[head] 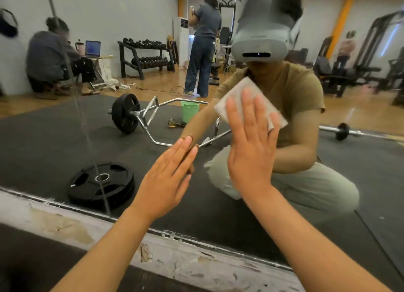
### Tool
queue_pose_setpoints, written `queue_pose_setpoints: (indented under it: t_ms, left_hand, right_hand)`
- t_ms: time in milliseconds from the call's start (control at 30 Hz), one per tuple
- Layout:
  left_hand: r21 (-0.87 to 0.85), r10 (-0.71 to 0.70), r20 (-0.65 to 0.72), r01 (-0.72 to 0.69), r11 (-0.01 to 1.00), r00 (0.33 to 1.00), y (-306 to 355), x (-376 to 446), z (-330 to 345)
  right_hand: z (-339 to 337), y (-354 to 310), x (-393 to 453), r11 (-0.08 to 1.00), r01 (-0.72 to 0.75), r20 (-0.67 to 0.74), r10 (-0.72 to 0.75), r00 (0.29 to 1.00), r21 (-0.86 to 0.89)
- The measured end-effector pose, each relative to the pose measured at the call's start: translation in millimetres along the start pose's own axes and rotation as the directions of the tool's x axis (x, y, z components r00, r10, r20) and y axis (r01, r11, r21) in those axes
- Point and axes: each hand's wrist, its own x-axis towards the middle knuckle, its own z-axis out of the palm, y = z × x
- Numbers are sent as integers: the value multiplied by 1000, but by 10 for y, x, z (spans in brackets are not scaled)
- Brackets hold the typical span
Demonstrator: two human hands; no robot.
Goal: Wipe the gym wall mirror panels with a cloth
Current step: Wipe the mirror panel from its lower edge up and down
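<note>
The wall mirror (54, 143) fills most of the head view, and a vertical seam (87, 138) splits it into panels on the left. My right hand (251, 147) presses a folded white cloth (242, 95) flat against the glass with straight, spread fingers. Part of the cloth is hidden under my fingers. My left hand (168, 178) lies flat on the glass with straight fingers, lower and to the left of the cloth, meeting its own reflection. It holds nothing.
A chipped white ledge (65, 221) runs under the mirror's bottom edge. The glass reflects me crouching, a green bucket (189, 111), a barbell with a plate (125, 113), stacked weight plates (101, 182), a dumbbell rack (146, 55) and two other people.
</note>
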Motion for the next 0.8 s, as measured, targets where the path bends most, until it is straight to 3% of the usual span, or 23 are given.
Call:
queue_pose_setpoints:
  t_ms: [67,133,200,333,400,433,533,667,800]
  left_hand:
    - [-2,6,2,-6,1000,1000,-8,2,-3]
    - [-4,15,5,-15,1000,1000,-25,3,-20]
    - [0,25,15,-25,1000,1000,-32,0,-39]
    - [-5,15,31,-15,1000,999,-15,4,-60]
    - [-18,6,33,-6,1000,999,0,2,-72]
    - [-21,-2,38,3,1000,999,9,0,-78]
    - [-31,-36,66,38,999,997,56,-8,-86]
    - [-67,-82,72,87,994,994,140,-10,-106]
    - [-81,-131,95,139,987,987,221,-8,-135]
  right_hand:
    - [120,-55,-409,993,119,94,-118,989,-4]
    - [222,-74,-999,952,306,266,-293,918,-9]
    - [283,-28,-1660,868,496,449,-440,778,-9]
    - [305,176,-2539,653,751,724,-564,396,99]
    - [263,250,-2619,595,790,779,-563,278,148]
    - [236,281,-2595,585,794,786,-565,253,165]
    - [189,368,-2432,590,787,721,-625,300,183]
    - [100,500,-2181,660,735,591,-659,465,158]
    - [-135,637,-1711,808,572,487,-560,670,143]
